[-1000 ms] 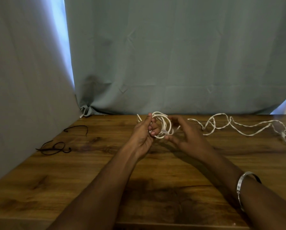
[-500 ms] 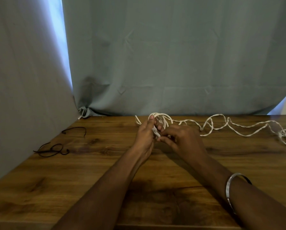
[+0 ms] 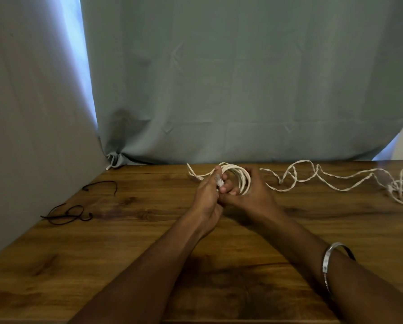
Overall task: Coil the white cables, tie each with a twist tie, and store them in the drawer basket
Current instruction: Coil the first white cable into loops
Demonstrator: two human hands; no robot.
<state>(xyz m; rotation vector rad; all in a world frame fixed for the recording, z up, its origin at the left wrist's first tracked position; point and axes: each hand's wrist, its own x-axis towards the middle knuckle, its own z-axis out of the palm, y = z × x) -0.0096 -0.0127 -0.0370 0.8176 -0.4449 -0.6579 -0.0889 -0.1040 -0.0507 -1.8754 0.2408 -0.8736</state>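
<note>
fingers of the left hand [image 3: 207, 195] pinch a clear plug end against the white coil [image 3: 239, 181], while the right hand [image 3: 249, 195] curls around the loops from the right, both closed on it at the far middle of the wooden surface [image 3: 125, 253]. the coil could spring open if either grip slackens, since no tie binds it yet and the stiff loops look ready to unwind; the dark twist ties [image 3: 67, 213] lie well apart on the left, so reaching for 1 would leave a single hand holding. the coil stands roughly upright on edge, its opening facing left-right. its loose tail [image 3: 324, 178] trails along the far edge to the right. no drawer basket is in view.
</note>
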